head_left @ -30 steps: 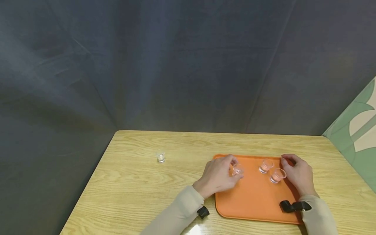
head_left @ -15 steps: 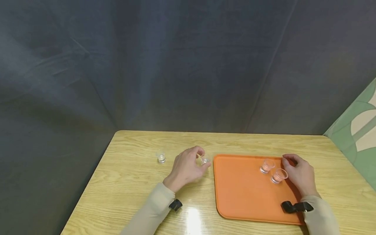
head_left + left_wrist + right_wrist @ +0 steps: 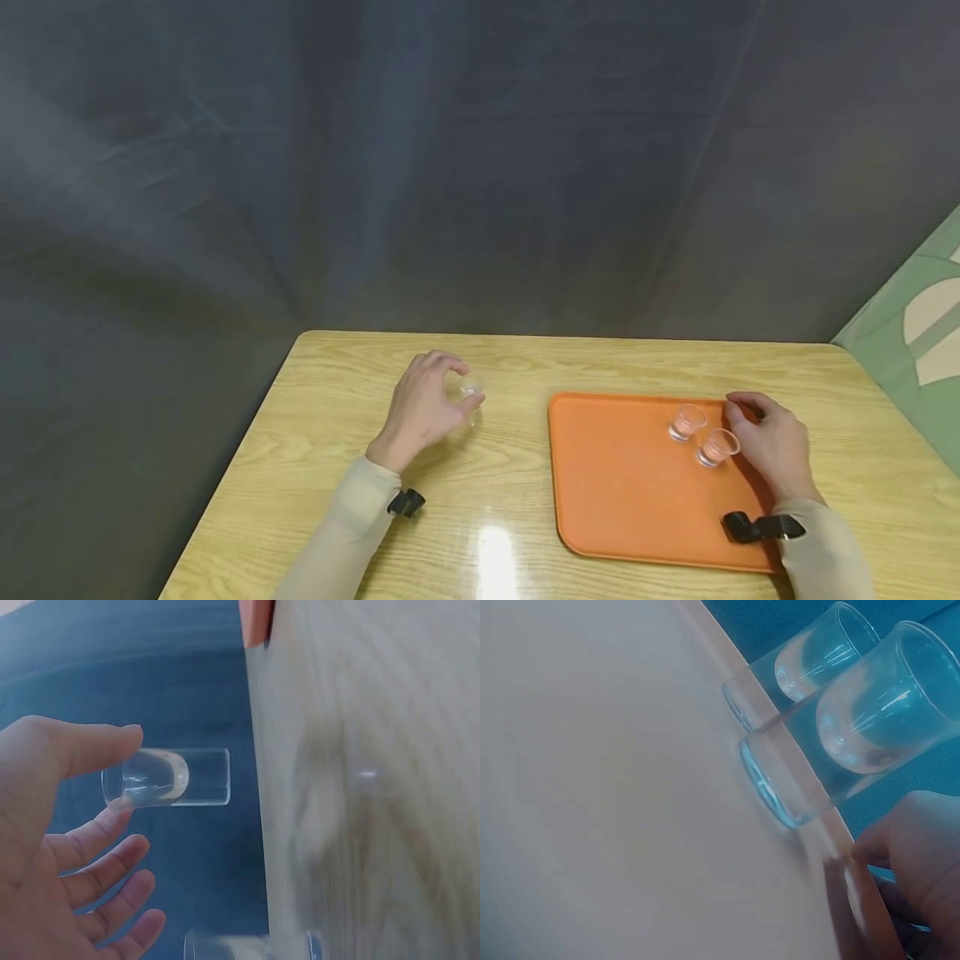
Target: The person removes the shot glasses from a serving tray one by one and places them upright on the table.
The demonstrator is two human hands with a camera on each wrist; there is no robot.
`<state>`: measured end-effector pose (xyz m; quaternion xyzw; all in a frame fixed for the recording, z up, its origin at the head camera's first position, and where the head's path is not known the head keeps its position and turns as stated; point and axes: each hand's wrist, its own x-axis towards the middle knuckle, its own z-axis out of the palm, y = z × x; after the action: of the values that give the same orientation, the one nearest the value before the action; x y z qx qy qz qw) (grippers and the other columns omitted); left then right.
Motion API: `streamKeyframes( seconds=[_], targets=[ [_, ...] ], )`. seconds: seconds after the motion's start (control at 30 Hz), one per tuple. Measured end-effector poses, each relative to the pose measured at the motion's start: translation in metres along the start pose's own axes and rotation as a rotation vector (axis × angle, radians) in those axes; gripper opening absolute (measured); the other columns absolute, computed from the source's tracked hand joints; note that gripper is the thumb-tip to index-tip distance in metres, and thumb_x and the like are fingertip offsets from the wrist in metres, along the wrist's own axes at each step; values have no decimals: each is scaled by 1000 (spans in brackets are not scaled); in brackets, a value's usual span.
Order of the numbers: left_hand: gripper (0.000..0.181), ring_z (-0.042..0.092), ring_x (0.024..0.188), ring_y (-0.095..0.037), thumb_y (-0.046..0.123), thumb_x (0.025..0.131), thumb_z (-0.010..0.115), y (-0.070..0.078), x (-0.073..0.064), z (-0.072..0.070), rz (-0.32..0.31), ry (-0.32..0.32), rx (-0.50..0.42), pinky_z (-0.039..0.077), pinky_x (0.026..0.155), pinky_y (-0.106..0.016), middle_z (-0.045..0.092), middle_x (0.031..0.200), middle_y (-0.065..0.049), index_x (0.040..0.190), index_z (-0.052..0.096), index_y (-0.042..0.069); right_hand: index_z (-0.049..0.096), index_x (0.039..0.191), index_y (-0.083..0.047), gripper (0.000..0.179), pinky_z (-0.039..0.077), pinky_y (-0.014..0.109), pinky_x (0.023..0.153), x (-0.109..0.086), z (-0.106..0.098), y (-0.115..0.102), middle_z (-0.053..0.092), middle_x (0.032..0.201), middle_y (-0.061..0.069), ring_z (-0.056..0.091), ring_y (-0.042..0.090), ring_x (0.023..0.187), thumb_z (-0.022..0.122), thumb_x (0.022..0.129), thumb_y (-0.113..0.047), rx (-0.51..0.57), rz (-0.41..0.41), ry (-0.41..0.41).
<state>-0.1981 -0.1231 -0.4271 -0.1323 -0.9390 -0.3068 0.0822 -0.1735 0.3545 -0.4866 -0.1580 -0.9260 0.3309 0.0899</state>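
Observation:
My left hand point(image 3: 423, 406) pinches a clear shot glass point(image 3: 204, 777) by its rim, between thumb and index finger. In the left wrist view the glass is lifted off the wooden table and its other fingers are spread away from it. A second shot glass point(image 3: 247, 946) shows partly at the bottom edge of that view; in the head view the left hand hides it. At the orange tray's point(image 3: 630, 517) right side, my right hand point(image 3: 776, 446) grips the rim with the thumb on it. Two more shot glasses, one farther point(image 3: 687, 422) and one nearer point(image 3: 717, 447), stand upright beside that hand.
The wooden table point(image 3: 300, 517) reaches back to a dark curtain point(image 3: 480, 167), which also hangs along the left side. A green and cream patterned panel point(image 3: 930, 333) is at the far right.
My left hand has carried the shot glass leftward from over the tray to above the table's left part. The right hand stays at the tray's rim.

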Motion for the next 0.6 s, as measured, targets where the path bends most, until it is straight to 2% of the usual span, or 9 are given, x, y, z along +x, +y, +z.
streamKeyframes(
  seconds=[0.23,0.43,0.6],
  targets=[
    [42,56,138,-33,39,90,85,-18,0,-8,-24,4,9,47,114,-55,68,141,-6,120,76,11,64,137,5,44,42,70,107,2,1,-1,60,140,35,54,56,130,51,109,-26,-10,2,0],
    [42,57,138,-37,35,88,87,-31,1,-9,-51,-59,20,47,114,-57,67,143,-10,119,76,10,63,137,5,44,42,71,108,3,1,1,60,141,36,53,56,131,51,109,-26,-11,10,-4],
    [41,59,136,-38,36,89,84,-37,0,-11,-62,-93,41,48,113,-57,67,143,-10,120,75,11,63,137,5,44,41,71,108,3,1,1,59,141,36,52,56,131,51,109,-26,-15,11,-8]
  ],
)
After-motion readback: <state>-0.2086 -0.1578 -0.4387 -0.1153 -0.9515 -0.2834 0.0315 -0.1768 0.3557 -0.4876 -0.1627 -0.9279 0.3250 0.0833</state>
